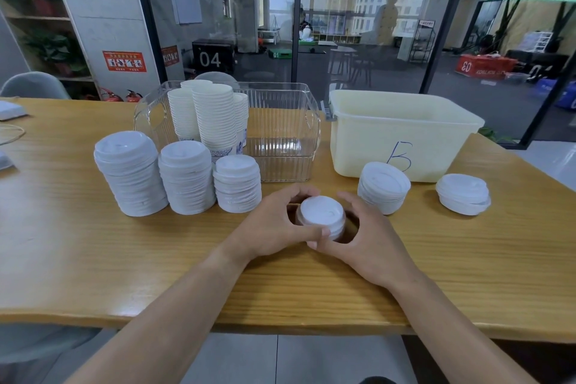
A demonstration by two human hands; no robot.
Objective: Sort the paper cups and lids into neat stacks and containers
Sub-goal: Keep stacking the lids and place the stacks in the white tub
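Head view looks down on both hands cupped around a short stack of lids (322, 217) standing on the wooden table (93, 259), close to the near edge and right in front of the person. Left hand (271, 224) curls round the stack's left side and right hand (367, 237) round its right, fingers bent and loosely spread along the rim, the two thumbs meeting at the near side. The stack's axis is upright, so it sits directly between the palms, equally close to either hand; any lift goes straight up. To the left stand three taller lid stacks in a row: the tallest lid stack (131, 173), a middle lid stack (186, 176) and a shorter lid stack (238, 182), the last being the nearest to the hands. To the right are two low piles (383, 185) and (463, 198), the farther one leaning untidily. Behind, the clear ribbed bin (286, 128) holds nested paper cups (215, 117) in its left half, its right half bare. The cream tub (402, 134) marked with a B appears empty, though its floor is partly hidden.
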